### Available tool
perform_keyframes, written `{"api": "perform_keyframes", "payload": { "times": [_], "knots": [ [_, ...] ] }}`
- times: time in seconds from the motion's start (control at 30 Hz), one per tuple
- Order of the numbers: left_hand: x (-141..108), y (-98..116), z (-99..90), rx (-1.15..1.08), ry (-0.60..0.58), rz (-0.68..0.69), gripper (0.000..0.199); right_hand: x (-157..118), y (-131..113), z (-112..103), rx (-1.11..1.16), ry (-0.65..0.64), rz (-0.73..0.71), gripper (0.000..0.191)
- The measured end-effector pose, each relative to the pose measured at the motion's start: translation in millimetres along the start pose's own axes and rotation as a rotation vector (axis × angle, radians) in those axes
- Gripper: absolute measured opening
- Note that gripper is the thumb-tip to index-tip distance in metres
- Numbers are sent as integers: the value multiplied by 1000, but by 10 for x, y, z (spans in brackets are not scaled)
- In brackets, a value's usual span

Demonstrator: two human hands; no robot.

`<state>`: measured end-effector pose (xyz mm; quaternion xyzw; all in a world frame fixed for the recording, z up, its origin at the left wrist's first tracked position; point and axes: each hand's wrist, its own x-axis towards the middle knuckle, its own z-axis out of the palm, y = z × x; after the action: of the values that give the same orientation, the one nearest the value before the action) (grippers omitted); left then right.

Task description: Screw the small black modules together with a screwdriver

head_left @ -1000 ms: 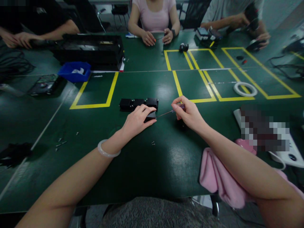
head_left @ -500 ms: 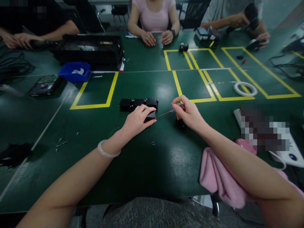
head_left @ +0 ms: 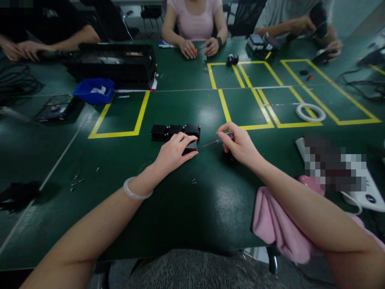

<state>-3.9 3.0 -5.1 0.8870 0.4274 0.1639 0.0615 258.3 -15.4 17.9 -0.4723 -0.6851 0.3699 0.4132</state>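
My left hand (head_left: pixel 174 151) holds a small black block (head_left: pixel 190 147) against the green table (head_left: pixel 192 224), thumb on the near side and fingers over the top. Closed around the handle of a thin screwdriver (head_left: pixel 210 143) is my right hand (head_left: pixel 236 142). The screwdriver's tip meets the right end of the block. Just beyond my left hand, three black blocks (head_left: pixel 175 131) stand in a row. Small screws (head_left: pixel 193 181) lie nearer to me. A dark object (head_left: pixel 229 155) is partly hidden under my right hand.
A blue bin (head_left: pixel 94 91) and a long black housing (head_left: pixel 117 66) stand at the back left. To the right are a white tape roll (head_left: pixel 311 112), a pink cloth (head_left: pixel 278 224) and a white power strip (head_left: pixel 371 192). Other people's hands work across the table.
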Motion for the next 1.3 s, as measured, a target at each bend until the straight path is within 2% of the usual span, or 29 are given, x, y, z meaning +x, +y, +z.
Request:
{"api": "perform_keyframes", "payload": {
  "times": [0.17, 0.4, 0.6, 0.8, 0.97, 1.2, 1.3],
  "knots": [
    [2, 13, -13, 0, -6, -4, 43, -2, 8, 9, 32, 21, -54, 13],
    [-2, 0, -8, -5, -3, 4, 43, 2, -16, -8, 6, -8, -5, 14],
    [-4, -9, 3, -18, 7, 0, 42, 0, -7, 0, 47, 23, -46, 13],
    [-3, -1, -6, -16, -2, -3, 42, 0, -21, -6, 16, -9, 5, 14],
    [-8, 0, 0, -8, 4, -1, 42, -3, -22, -1, 28, 19, -45, 14],
    [-7, 2, -8, 0, 1, 2, 43, -5, -14, -4, 0, 5, 2, 14],
    [-4, 1, -8, -13, -2, -3, 43, -8, -13, 0, 9, 18, -24, 11]
  ]
}}
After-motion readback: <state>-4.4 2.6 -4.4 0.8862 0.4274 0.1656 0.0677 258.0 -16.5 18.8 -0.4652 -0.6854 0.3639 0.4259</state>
